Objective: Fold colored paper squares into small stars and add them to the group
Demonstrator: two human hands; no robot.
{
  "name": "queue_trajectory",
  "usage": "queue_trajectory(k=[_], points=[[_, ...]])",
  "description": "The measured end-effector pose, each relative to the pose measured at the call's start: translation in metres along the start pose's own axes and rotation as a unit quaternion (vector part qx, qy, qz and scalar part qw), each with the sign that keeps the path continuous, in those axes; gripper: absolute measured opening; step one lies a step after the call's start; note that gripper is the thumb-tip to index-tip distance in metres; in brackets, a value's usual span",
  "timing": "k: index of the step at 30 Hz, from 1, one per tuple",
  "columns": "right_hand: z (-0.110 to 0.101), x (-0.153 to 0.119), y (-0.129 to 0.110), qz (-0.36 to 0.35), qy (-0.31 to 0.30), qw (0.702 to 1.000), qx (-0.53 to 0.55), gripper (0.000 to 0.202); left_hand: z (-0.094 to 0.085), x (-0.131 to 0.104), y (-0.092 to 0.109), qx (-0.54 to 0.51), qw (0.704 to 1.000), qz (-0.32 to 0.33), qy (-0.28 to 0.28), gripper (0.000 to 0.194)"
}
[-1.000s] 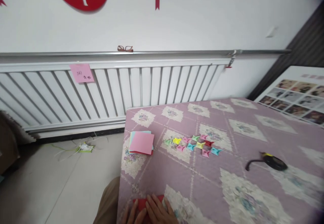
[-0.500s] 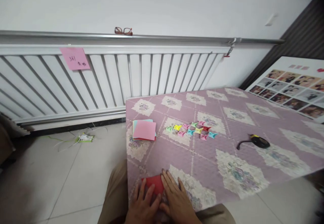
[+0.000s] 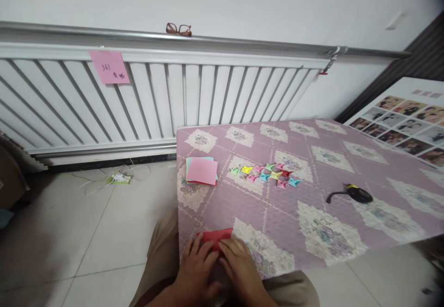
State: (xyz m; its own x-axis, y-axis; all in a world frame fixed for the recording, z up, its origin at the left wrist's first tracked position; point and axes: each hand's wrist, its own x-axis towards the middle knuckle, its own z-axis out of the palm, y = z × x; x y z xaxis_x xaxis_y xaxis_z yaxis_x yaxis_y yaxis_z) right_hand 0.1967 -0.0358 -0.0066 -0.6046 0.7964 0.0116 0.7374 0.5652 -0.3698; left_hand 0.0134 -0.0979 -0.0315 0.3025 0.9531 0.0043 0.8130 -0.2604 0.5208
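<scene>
A red sheet of paper (image 3: 215, 236) lies at the table's near edge, partly hidden under both hands. My left hand (image 3: 197, 261) holds its left side with bent fingers, the fingertips on the paper. From the other side, my right hand (image 3: 240, 263) has its fingers curled together over the paper's near part and right side. The fold under the palms is hidden. Farther off, a stack of colored paper (image 3: 202, 170) with a pink sheet on top sits near the left edge. Several small folded paper pieces (image 3: 265, 177) in green, yellow, pink, blue and red lie grouped right of it.
A black object with a strap (image 3: 360, 193) rests on the patterned tablecloth (image 3: 284, 224). Behind the table runs a white radiator (image 3: 208, 92) with a pink note (image 3: 110, 67). Glasses (image 3: 178, 29) sit on the pipe above. A photo board (image 3: 404, 89) leans at right; cables (image 3: 120, 177) lie on the floor.
My right hand's fingers, flat and stretched out before, are now curled on the red paper. More of the paper's far edge shows toward the right. The camera view has shifted slightly.
</scene>
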Motion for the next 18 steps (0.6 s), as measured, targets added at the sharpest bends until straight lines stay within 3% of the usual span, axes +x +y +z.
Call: queue_trajectory(k=[3, 6, 12, 18], points=[[-0.002, 0.005, -0.01, 0.04, 0.01, 0.999, 0.02, 0.038, -0.011, 0.007, -0.005, -0.014, 0.999, -0.033, 0.021, 0.039], [-0.003, 0.01, -0.016, 0.065, 0.016, 0.998, 0.019, 0.036, -0.022, 0.017, -0.013, 0.008, 0.999, -0.029, 0.021, 0.029], [0.001, 0.012, -0.018, 0.054, 0.019, 0.998, -0.004, 0.031, -0.038, 0.038, -0.027, 0.136, 0.988, 0.069, -0.02, 0.013], [0.009, 0.01, -0.021, 0.042, 0.04, 0.997, -0.047, 0.017, -0.045, 0.047, -0.038, 0.163, 0.977, 0.135, -0.027, 0.01]])
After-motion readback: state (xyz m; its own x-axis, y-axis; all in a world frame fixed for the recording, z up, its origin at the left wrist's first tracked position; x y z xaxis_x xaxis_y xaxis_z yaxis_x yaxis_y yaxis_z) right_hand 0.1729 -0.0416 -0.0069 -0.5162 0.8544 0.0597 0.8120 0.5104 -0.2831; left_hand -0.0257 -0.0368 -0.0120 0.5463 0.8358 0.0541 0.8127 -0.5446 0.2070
